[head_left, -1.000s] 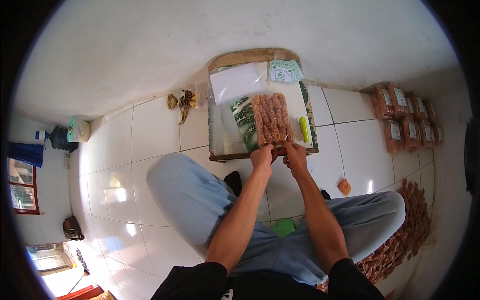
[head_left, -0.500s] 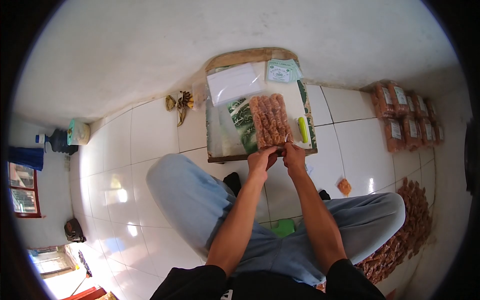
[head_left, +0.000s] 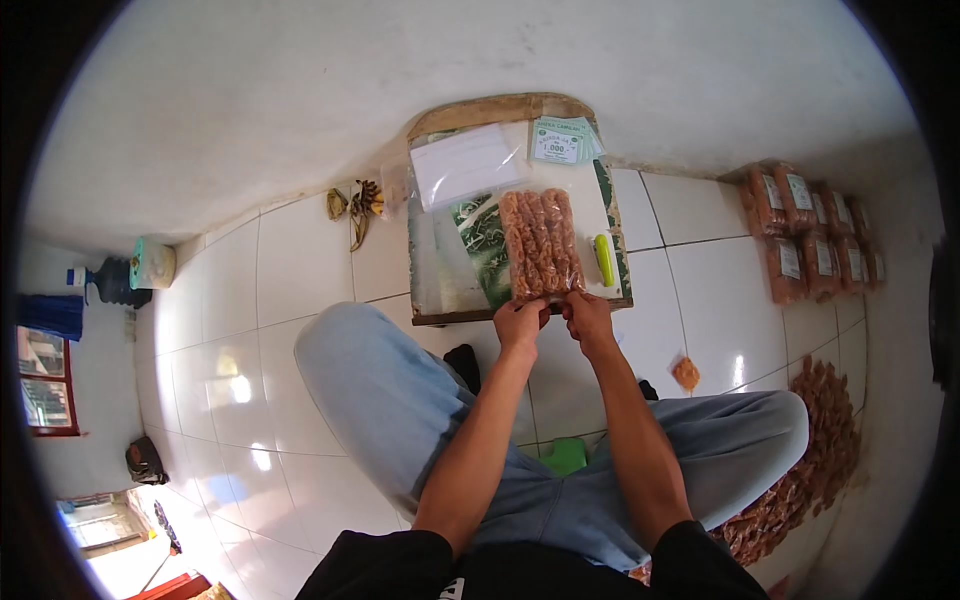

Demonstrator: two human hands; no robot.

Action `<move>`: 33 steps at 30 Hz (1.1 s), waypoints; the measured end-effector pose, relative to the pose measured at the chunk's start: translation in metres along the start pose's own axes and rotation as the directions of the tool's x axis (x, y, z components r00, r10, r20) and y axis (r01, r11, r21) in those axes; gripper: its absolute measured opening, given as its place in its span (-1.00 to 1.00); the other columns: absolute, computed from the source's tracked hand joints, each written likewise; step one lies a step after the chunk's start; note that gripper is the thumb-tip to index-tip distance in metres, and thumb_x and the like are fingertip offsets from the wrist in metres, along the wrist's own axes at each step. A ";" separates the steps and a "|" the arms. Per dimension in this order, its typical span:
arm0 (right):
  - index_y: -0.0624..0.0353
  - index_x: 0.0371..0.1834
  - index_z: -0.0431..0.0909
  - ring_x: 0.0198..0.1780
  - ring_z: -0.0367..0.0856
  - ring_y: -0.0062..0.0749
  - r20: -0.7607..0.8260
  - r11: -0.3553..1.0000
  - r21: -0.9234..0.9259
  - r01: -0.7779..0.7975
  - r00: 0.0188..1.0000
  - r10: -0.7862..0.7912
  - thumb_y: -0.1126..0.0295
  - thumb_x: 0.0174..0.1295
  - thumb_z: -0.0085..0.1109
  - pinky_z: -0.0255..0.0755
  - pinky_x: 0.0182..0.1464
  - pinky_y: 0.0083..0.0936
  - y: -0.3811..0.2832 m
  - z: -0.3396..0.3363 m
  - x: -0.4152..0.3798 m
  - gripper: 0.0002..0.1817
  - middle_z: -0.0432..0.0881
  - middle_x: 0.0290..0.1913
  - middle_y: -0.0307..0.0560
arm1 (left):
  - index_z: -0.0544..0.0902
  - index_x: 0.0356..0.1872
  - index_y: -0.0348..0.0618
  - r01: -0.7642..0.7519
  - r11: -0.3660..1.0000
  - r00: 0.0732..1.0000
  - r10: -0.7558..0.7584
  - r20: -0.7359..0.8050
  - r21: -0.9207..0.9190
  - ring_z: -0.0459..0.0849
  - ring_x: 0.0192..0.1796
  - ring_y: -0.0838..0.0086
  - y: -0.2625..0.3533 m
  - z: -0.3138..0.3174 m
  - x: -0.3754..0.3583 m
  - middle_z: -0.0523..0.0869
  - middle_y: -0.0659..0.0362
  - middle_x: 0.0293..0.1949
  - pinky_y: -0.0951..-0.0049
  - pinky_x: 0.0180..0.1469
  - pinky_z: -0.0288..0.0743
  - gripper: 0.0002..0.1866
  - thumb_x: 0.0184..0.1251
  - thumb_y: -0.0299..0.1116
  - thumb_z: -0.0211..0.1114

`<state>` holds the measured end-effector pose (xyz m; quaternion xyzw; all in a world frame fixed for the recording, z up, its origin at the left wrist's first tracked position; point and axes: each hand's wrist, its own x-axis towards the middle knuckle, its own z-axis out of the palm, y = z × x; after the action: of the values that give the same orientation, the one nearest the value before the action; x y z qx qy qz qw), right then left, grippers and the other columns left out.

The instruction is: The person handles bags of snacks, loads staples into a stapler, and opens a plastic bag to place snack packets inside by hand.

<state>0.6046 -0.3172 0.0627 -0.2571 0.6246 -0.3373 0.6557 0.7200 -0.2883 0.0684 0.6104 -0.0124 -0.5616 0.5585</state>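
A clear plastic bag packed with rows of brown snack pieces (head_left: 541, 242) lies on a small low table (head_left: 435, 270), its near edge toward me. My left hand (head_left: 521, 322) pinches the left part of that near edge. Beside it, my right hand (head_left: 588, 316) is closed on the right part of the same edge. A lime-green stapler (head_left: 604, 260) rests to the right of the bag. Printed labels (head_left: 560, 143) are stacked at the table's far right, and a sheaf of white sheets in plastic (head_left: 466, 167) lies at the far left.
Filled, labelled bags (head_left: 822, 255) are stacked by the wall on the right. Loose small brown packets (head_left: 825, 420) are heaped on the floor at lower right. One orange packet (head_left: 685, 374) lies on the tiles. Bananas (head_left: 368, 198) sit left of the table.
My right hand has shifted slightly down and right along the bag's near edge. The bag's near end looks flatter and straighter between my hands.
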 end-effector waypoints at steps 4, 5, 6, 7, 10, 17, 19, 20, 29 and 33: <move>0.20 -0.49 0.54 -0.77 0.31 -0.61 0.011 0.985 -0.155 0.073 0.997 -0.073 0.28 0.23 0.15 0.09 -0.75 -0.61 0.005 0.000 -0.008 -0.77 0.46 -0.64 -0.24 | 0.63 -0.29 -0.34 -0.022 0.999 1.000 0.023 -0.020 0.039 0.65 -0.43 0.47 -0.002 0.002 0.000 0.67 0.15 -0.35 0.54 -0.36 0.58 -0.85 0.08 -0.60 0.35; 0.21 -0.47 0.56 -0.73 0.38 -0.57 -0.019 0.964 -0.230 0.136 0.989 -0.145 0.24 0.24 0.20 0.20 -0.69 -0.60 0.004 0.003 -0.015 -0.74 0.46 -0.64 -0.24 | 0.63 -0.29 -0.34 -0.023 0.999 1.000 0.023 -0.019 0.036 0.65 -0.43 0.47 -0.002 0.002 0.001 0.67 0.15 -0.35 0.54 -0.36 0.58 -0.85 0.08 -0.60 0.35; 0.21 -0.47 0.56 -0.73 0.38 -0.57 -0.019 0.963 -0.232 0.137 0.989 -0.146 0.24 0.24 0.20 0.20 -0.69 -0.60 0.011 0.003 -0.014 -0.74 0.46 -0.64 -0.24 | 0.62 -0.30 -0.33 -0.018 1.000 1.000 0.019 -0.018 0.022 0.65 -0.43 0.47 -0.002 0.002 0.001 0.67 0.14 -0.35 0.54 -0.36 0.58 -0.85 0.08 -0.61 0.35; 0.24 -0.39 0.57 -0.64 0.46 -0.52 -0.110 0.866 -0.364 0.342 0.908 -0.405 0.21 0.22 0.25 0.30 -0.59 -0.56 0.020 0.004 -0.011 -0.73 0.48 -0.62 -0.22 | 0.62 -0.30 -0.33 -0.014 1.000 1.000 0.014 -0.016 0.008 0.65 -0.42 0.47 -0.001 0.002 0.001 0.68 0.14 -0.35 0.53 -0.36 0.58 -0.86 0.08 -0.61 0.35; 0.25 -0.17 0.56 -0.46 0.56 -0.38 -0.172 0.730 -0.477 0.489 0.763 -0.623 0.26 0.19 0.32 0.44 -0.36 -0.46 0.020 0.006 -0.020 -0.70 0.55 -0.48 -0.14 | 0.61 -0.30 -0.36 -0.020 1.000 0.999 0.020 -0.025 -0.016 0.66 -0.42 0.46 0.001 0.004 -0.003 0.68 0.11 -0.35 0.53 -0.37 0.58 -0.86 0.10 -0.62 0.34; 0.09 0.12 0.53 -0.08 0.52 -0.13 -0.041 0.445 -0.682 0.581 0.577 -0.816 0.45 0.17 0.25 0.45 -0.04 -0.30 0.019 0.007 -0.028 -0.60 0.49 -0.08 0.01 | 0.59 -0.27 -0.42 -0.007 1.000 1.000 0.007 -0.014 -0.011 0.69 -0.43 0.43 0.005 0.002 -0.005 0.68 0.07 -0.35 0.51 -0.40 0.59 -0.85 0.12 -0.62 0.31; 0.09 0.11 0.55 -0.04 0.50 -0.11 -0.025 0.382 -0.723 0.576 0.531 -0.847 0.45 0.17 0.25 0.42 0.00 -0.27 0.018 0.008 -0.031 -0.61 0.50 -0.08 0.00 | 0.60 -0.27 -0.41 -0.001 1.000 1.000 0.002 -0.025 0.025 0.69 -0.44 0.43 0.006 0.003 -0.006 0.68 0.07 -0.36 0.51 -0.41 0.59 -0.85 0.12 -0.62 0.31; 0.10 0.10 0.56 0.00 0.49 -0.09 -0.008 0.320 -0.761 0.564 0.485 -0.874 0.45 0.16 0.24 0.40 0.04 -0.25 0.017 0.008 -0.032 -0.62 0.50 -0.07 -0.01 | 0.60 -0.27 -0.41 -0.003 1.000 1.000 0.004 -0.023 0.024 0.69 -0.44 0.43 0.007 0.003 -0.007 0.68 0.07 -0.36 0.51 -0.41 0.59 -0.85 0.12 -0.62 0.31; 0.04 0.15 0.55 0.11 0.46 -0.14 0.102 0.142 -0.837 0.529 0.406 -0.908 0.42 0.17 0.16 0.27 0.13 -0.17 0.010 0.015 -0.037 -0.58 0.57 0.01 -0.09 | 0.64 -0.20 -0.36 -0.001 0.993 1.000 0.001 0.003 0.117 0.70 -0.34 0.43 0.000 -0.003 0.003 0.70 0.09 -0.30 0.51 -0.28 0.61 -0.80 0.14 -0.52 0.33; 0.02 0.18 0.53 0.14 0.44 -0.17 0.102 0.152 -0.848 0.508 0.437 -0.894 0.46 0.15 0.13 0.19 0.18 -0.16 0.010 0.015 -0.040 -0.54 0.56 0.03 -0.13 | 0.64 -0.20 -0.37 0.001 0.994 1.000 -0.004 0.022 0.108 0.71 -0.34 0.43 -0.001 -0.003 0.004 0.70 0.09 -0.30 0.51 -0.28 0.61 -0.79 0.13 -0.53 0.33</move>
<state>0.6214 -0.2812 0.0820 -0.7004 0.6216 -0.3451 0.0631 0.7237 -0.2886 0.0642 0.6335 -0.0483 -0.5676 0.5236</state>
